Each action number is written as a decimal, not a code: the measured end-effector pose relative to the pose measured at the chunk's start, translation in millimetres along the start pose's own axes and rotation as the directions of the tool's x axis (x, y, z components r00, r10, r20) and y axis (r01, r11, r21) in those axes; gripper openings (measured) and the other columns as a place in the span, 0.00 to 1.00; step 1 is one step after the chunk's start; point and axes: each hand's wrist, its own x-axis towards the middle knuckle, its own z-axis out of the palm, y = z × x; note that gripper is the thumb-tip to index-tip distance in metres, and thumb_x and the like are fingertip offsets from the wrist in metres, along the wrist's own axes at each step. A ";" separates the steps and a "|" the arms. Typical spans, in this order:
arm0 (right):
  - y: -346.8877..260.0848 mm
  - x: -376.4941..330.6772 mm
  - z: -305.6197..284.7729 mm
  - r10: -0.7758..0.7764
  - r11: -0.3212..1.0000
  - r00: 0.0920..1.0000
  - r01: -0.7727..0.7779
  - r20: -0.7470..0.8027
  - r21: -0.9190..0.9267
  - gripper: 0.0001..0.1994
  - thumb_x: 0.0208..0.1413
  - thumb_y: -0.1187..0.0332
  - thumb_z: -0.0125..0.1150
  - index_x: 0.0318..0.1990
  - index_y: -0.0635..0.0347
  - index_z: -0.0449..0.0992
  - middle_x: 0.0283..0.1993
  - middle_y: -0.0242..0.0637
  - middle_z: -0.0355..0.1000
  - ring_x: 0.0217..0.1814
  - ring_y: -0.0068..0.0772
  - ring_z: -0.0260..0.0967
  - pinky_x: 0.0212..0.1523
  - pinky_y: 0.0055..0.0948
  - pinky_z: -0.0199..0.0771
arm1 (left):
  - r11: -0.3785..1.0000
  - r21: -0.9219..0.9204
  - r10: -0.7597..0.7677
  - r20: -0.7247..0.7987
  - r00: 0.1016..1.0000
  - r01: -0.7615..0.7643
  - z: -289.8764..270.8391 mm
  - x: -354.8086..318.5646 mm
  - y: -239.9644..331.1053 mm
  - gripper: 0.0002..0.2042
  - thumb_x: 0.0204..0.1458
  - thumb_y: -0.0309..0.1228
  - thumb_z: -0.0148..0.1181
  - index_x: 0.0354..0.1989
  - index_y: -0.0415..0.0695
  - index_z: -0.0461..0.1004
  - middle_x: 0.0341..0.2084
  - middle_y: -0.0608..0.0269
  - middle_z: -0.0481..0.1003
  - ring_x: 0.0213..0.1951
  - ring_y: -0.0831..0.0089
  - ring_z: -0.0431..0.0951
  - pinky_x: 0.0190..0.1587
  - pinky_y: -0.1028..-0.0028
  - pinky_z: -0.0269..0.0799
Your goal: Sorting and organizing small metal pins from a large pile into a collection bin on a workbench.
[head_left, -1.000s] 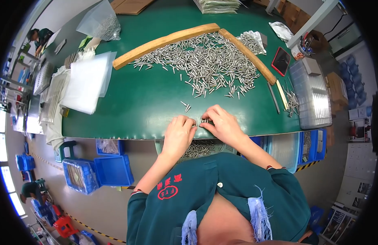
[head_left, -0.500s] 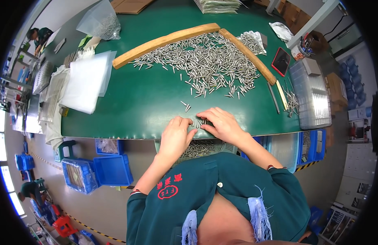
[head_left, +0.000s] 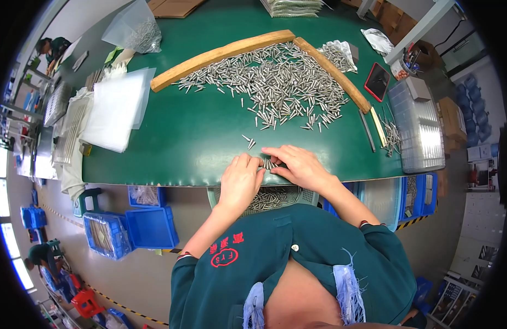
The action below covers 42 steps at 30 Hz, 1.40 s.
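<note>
Near the front edge of the green table, several small tapered metal pins [head_left: 268, 164] stand side by side between my hands. My left hand [head_left: 238, 178] closes on them from the left, its fingers curled and the thumb along their near side. From the right, my right hand [head_left: 301, 169] grips the same row, index finger on the far side and thumb on the near side. The fingers partly hide the pins. A little beyond my hands lie a few loose pins [head_left: 250, 143]. Farther back spreads a large heap of such pins [head_left: 286, 82].
Two wooden bars [head_left: 226, 56] border the heap. Clear plastic sheets [head_left: 116, 107] lie at left. A phone [head_left: 377, 82], long metal rods [head_left: 392, 137] and a clear plastic box [head_left: 418, 129] are at right. Below the table edge, a green basket [head_left: 308, 197] holds more pins.
My left hand has shifted slightly right, toward my right hand. The pins between my fingers are now closer together in a row.
</note>
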 end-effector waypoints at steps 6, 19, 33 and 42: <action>-3.5 2.0 4.5 -0.083 0.990 0.989 0.068 -0.122 -0.124 0.16 0.47 0.64 0.66 0.45 0.49 0.75 0.36 0.28 0.70 0.38 0.34 0.70 0.36 0.32 0.72 | 0.956 -0.231 -0.164 0.088 0.983 0.180 -15.6 -10.7 1.7 0.07 0.50 0.28 0.59 0.37 0.43 0.75 0.30 0.59 0.73 0.34 0.62 0.75 0.37 0.67 0.72; -18.6 -30.4 9.8 -0.148 0.978 0.988 0.152 0.037 -0.146 0.07 0.48 0.64 0.64 0.36 0.48 0.78 0.38 0.23 0.72 0.37 0.29 0.70 0.35 0.29 0.75 | -0.505 -0.441 0.222 0.764 0.605 0.742 34.7 -36.1 -15.0 0.16 0.62 0.28 0.45 0.54 0.31 0.63 0.52 0.42 0.69 0.55 0.57 0.71 0.59 0.62 0.69; -29.9 -0.7 -30.4 0.094 0.905 0.996 -0.085 0.000 0.417 0.15 0.56 0.68 0.60 0.51 0.58 0.75 0.46 0.37 0.68 0.45 0.30 0.69 0.44 0.26 0.70 | 0.274 -0.770 -0.031 0.592 0.806 0.576 -23.5 5.4 3.1 0.15 0.62 0.34 0.49 0.49 0.35 0.72 0.39 0.55 0.78 0.41 0.71 0.79 0.43 0.76 0.77; -23.9 9.2 -29.2 0.087 0.725 0.995 -0.036 -0.039 0.688 0.11 0.60 0.70 0.54 0.47 0.58 0.78 0.47 0.36 0.69 0.49 0.28 0.67 0.50 0.27 0.68 | 0.371 -0.797 -0.050 0.495 0.867 0.477 -48.8 27.8 9.4 0.13 0.61 0.31 0.51 0.47 0.35 0.74 0.34 0.56 0.79 0.37 0.73 0.80 0.40 0.78 0.76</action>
